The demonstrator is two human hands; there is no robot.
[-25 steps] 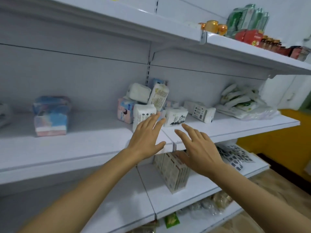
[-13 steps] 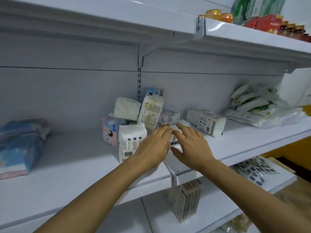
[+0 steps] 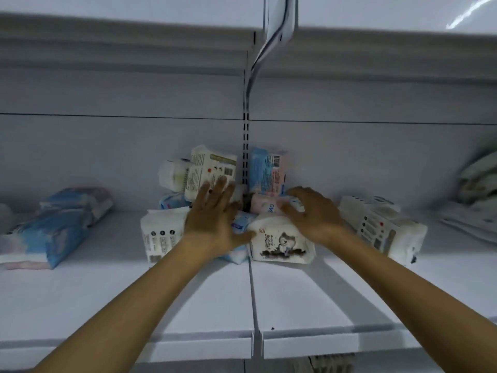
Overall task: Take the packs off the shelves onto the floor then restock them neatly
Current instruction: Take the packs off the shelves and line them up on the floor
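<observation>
While I reach both arms into the shelf (image 3: 309,297), my left hand (image 3: 212,219) lies open, fingers straight and spread, holding nothing. Its fingertips rest against the tall pale pack (image 3: 212,168) that leans at the back, and its thumb touches the white cat-print pack (image 3: 279,243) at the front. My right hand (image 3: 314,214) hangs over that same pack and the pink pack (image 3: 265,208) behind it with fingers bent downward; blur keeps me from telling whether it has hold of anything. A blue-and-pink barcode pack (image 3: 267,170) stands against the slotted upright (image 3: 245,146). A white pack with black dots (image 3: 161,235) sits just beside my left wrist. Well apart lie a blue pack (image 3: 51,232) on the left and a long white pack (image 3: 384,227) on the right.
</observation>
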